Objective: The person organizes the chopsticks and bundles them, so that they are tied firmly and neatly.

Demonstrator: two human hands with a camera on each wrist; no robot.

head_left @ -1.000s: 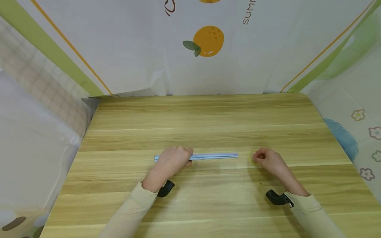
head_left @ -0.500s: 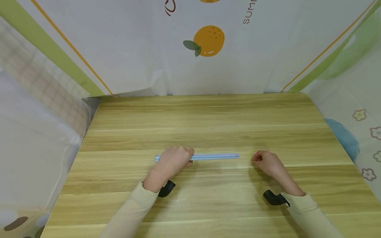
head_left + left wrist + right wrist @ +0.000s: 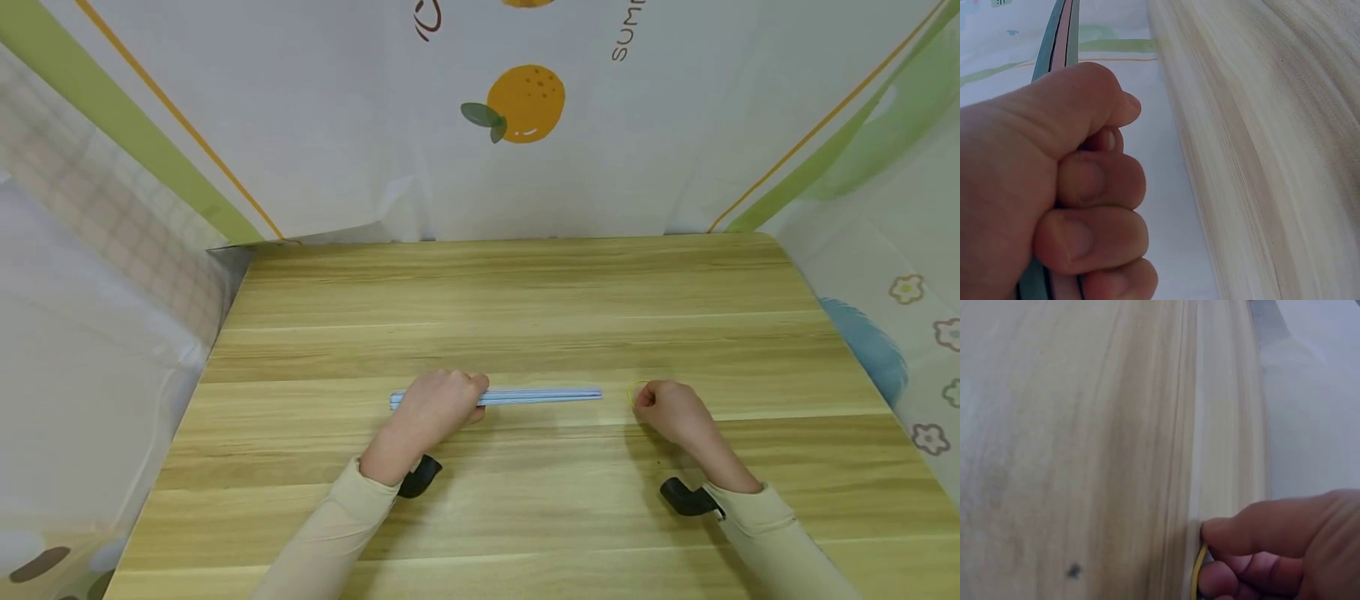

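Note:
My left hand [image 3: 438,404] grips a bundle of slim, pale blue chopsticks [image 3: 540,396], its fingers curled round them left of their middle. They lie sideways, with thicker ends out to the left and thinner ends to the right. In the left wrist view the chopsticks [image 3: 1060,47] show green and pink colours. Just past their right ends, my right hand [image 3: 675,412] pinches a thin yellow rubber band [image 3: 630,393] between thumb and fingers. Part of the rubber band [image 3: 1195,575] shows below the thumb tip in the right wrist view; the fingers hide the rest.
Both hands work over a wood-grain table [image 3: 525,300]. Behind it hangs a white cloth [image 3: 337,125] printed with oranges, and more cloth drapes at both sides. A black wrist mount [image 3: 420,477] sits under the left sleeve, another mount [image 3: 686,497] by the right.
The right hand and forearm have shifted slightly left, with the rubber band still pinched. My left hand and the chopsticks stay in nearly the same place.

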